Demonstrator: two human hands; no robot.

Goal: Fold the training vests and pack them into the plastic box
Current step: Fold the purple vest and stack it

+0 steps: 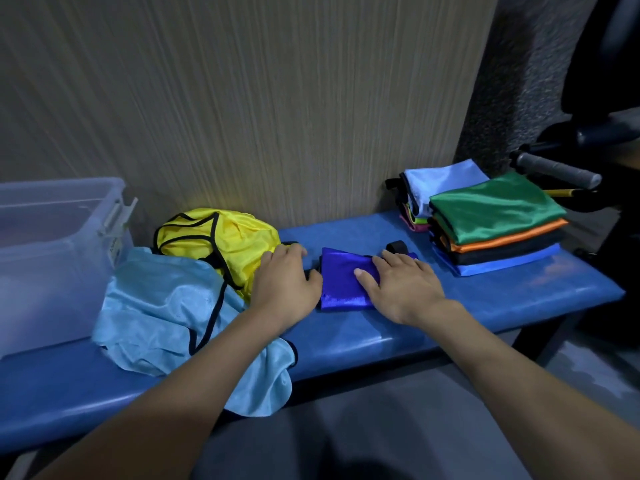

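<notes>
At the far left the clear plastic box (59, 244) stood on the blue bench (502, 299), its lid latch facing the work and its inside too hazy to read; just beside it the light blue vest (156, 306) lay loose and crumpled, spilling over the bench's front edge, with the yellow vest (221, 237) bunched behind it against the wall panel (242, 98); both were unfolded, so the job looked, by my judgement, well short of done and nothing could be seen packed. The left hand (287, 282) lay at the left end of the royal blue vest (346, 282), fingers loosely curled and close together, the thumb tip touching the cloth's black-trimmed edge; whether it truly pinched that edge I could not tell. The vest itself sat mid-bench as a small folded block between the two hands; the right hand (401, 285) pressed flat on its right side, fingers straight and slightly apart, thumb stretched across the top. To finish this fold well, the flat hand should keep the slippery satin pinned while the other squares the trim and smooths air toward the open side; the stray black strap loop (398, 247) behind wanted tucking in, else the block would likely spring open. Farther right the folded stack (495, 220) waited, green on top, then orange, dark and blue, near a second smaller pile (443, 180).
</notes>
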